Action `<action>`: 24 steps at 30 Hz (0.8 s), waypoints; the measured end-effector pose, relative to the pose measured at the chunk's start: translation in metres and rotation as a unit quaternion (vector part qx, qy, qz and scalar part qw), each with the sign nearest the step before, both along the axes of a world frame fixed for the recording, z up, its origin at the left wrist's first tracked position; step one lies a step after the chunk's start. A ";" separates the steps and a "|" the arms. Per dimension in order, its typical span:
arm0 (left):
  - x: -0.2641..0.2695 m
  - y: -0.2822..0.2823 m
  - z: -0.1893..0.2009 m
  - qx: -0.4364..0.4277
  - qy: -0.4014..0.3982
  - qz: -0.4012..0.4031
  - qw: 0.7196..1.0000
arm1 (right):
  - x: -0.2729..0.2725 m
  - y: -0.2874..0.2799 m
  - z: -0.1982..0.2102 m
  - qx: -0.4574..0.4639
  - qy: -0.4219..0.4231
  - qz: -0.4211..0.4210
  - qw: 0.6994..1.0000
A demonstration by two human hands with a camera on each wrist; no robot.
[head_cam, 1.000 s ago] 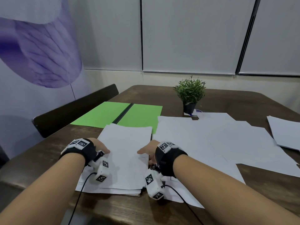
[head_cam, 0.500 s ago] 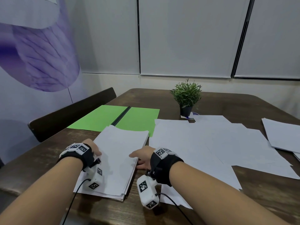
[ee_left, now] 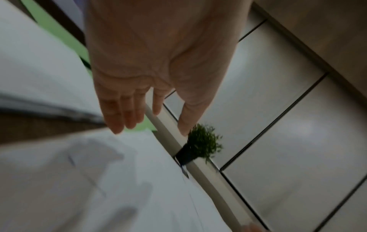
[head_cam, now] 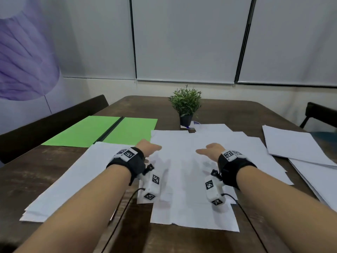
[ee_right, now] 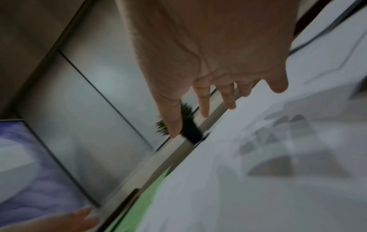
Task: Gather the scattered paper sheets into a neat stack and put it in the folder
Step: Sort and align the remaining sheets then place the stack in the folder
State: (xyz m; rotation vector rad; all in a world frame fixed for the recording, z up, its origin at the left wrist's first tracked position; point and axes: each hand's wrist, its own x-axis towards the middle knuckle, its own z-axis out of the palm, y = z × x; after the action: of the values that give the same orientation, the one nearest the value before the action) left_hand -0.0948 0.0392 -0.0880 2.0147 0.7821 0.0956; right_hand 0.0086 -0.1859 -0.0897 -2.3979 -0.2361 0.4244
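Both hands are out over the middle of the paper mess right now. The left hand (head_cam: 148,149) and right hand (head_cam: 209,151) are spread flat with straight fingers (ee_left: 123,113), palms down, holding nothing. From the wrist views they look to be just above the sheets, casting soft shadows on them, but it's too blurry to tell if the fingertips actually touch.

The loose paper sheets (head_cam: 191,179) are plain white rectangles, thin and matte, overlapping at odd angles across the dark wood-grain surface (head_cam: 36,179). A tidier stack (head_cam: 76,179) sits on the near left, edges mostly lined up, passing under the left forearm. A few more sheets (head_cam: 291,147) are fanned out at the far right, well apart from the hands.

The folder (head_cam: 109,131) is bright green, lying open and flat with a dark spine down the middle, behind the stack on the left. The stack's far edge overlaps its near edge.

Small potted plant (head_cam: 186,105) with a black pot at the back, touching the far sheets.
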 end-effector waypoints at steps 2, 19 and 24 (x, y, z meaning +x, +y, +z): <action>0.020 -0.024 -0.011 0.054 0.053 -0.028 0.997 | 0.016 -0.034 -0.011 -0.011 0.002 -0.048 0.999; 0.061 -0.064 -0.040 0.254 0.208 -0.036 0.944 | 0.017 -0.061 -0.029 -0.296 -0.028 0.173 0.939; 0.065 -0.054 -0.036 0.265 0.240 -0.063 0.932 | 0.031 -0.074 -0.017 -0.238 -0.010 0.117 0.964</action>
State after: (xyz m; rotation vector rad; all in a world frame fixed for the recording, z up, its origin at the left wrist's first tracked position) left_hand -0.0302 -0.0152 -0.1239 2.6489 1.0021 -0.3069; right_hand 0.0391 -0.2600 -0.1062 -2.8573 -0.4753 0.6239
